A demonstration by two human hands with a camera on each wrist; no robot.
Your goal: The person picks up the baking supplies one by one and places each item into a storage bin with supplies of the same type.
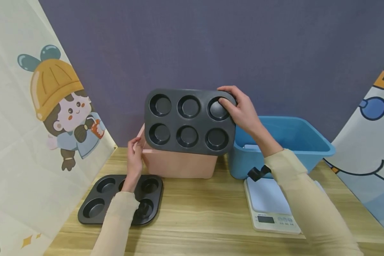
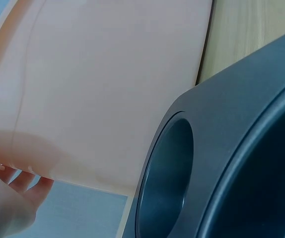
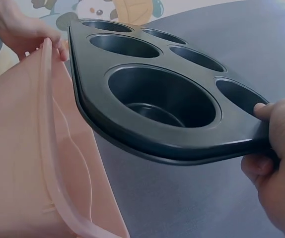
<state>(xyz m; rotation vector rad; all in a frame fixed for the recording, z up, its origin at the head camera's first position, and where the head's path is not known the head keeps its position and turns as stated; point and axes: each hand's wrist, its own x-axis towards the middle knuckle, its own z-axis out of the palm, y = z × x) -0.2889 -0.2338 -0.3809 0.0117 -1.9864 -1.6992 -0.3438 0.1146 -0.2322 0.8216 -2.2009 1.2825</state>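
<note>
In the head view my right hand (image 1: 243, 112) grips the upper right corner of a dark six-cup muffin tin (image 1: 188, 121), thumb over a cup and fingers behind the edge. The tin is raised and tilted, its cups facing me, overlapping the pink plastic bin (image 1: 179, 165) behind it. My left hand (image 1: 135, 161) holds the bin's left rim; the left wrist view shows its fingers (image 2: 40, 191) hooked over that edge. A second muffin tin (image 1: 110, 195) lies on the table below my left forearm, which hides part of it.
A blue bin (image 1: 288, 133) stands right of the pink one, with something white inside it. In front of it a kitchen scale (image 1: 270, 197) rests on the wooden table (image 1: 198, 213), partly under my right forearm. A purple-grey backdrop (image 1: 192, 42) rises close behind the bins.
</note>
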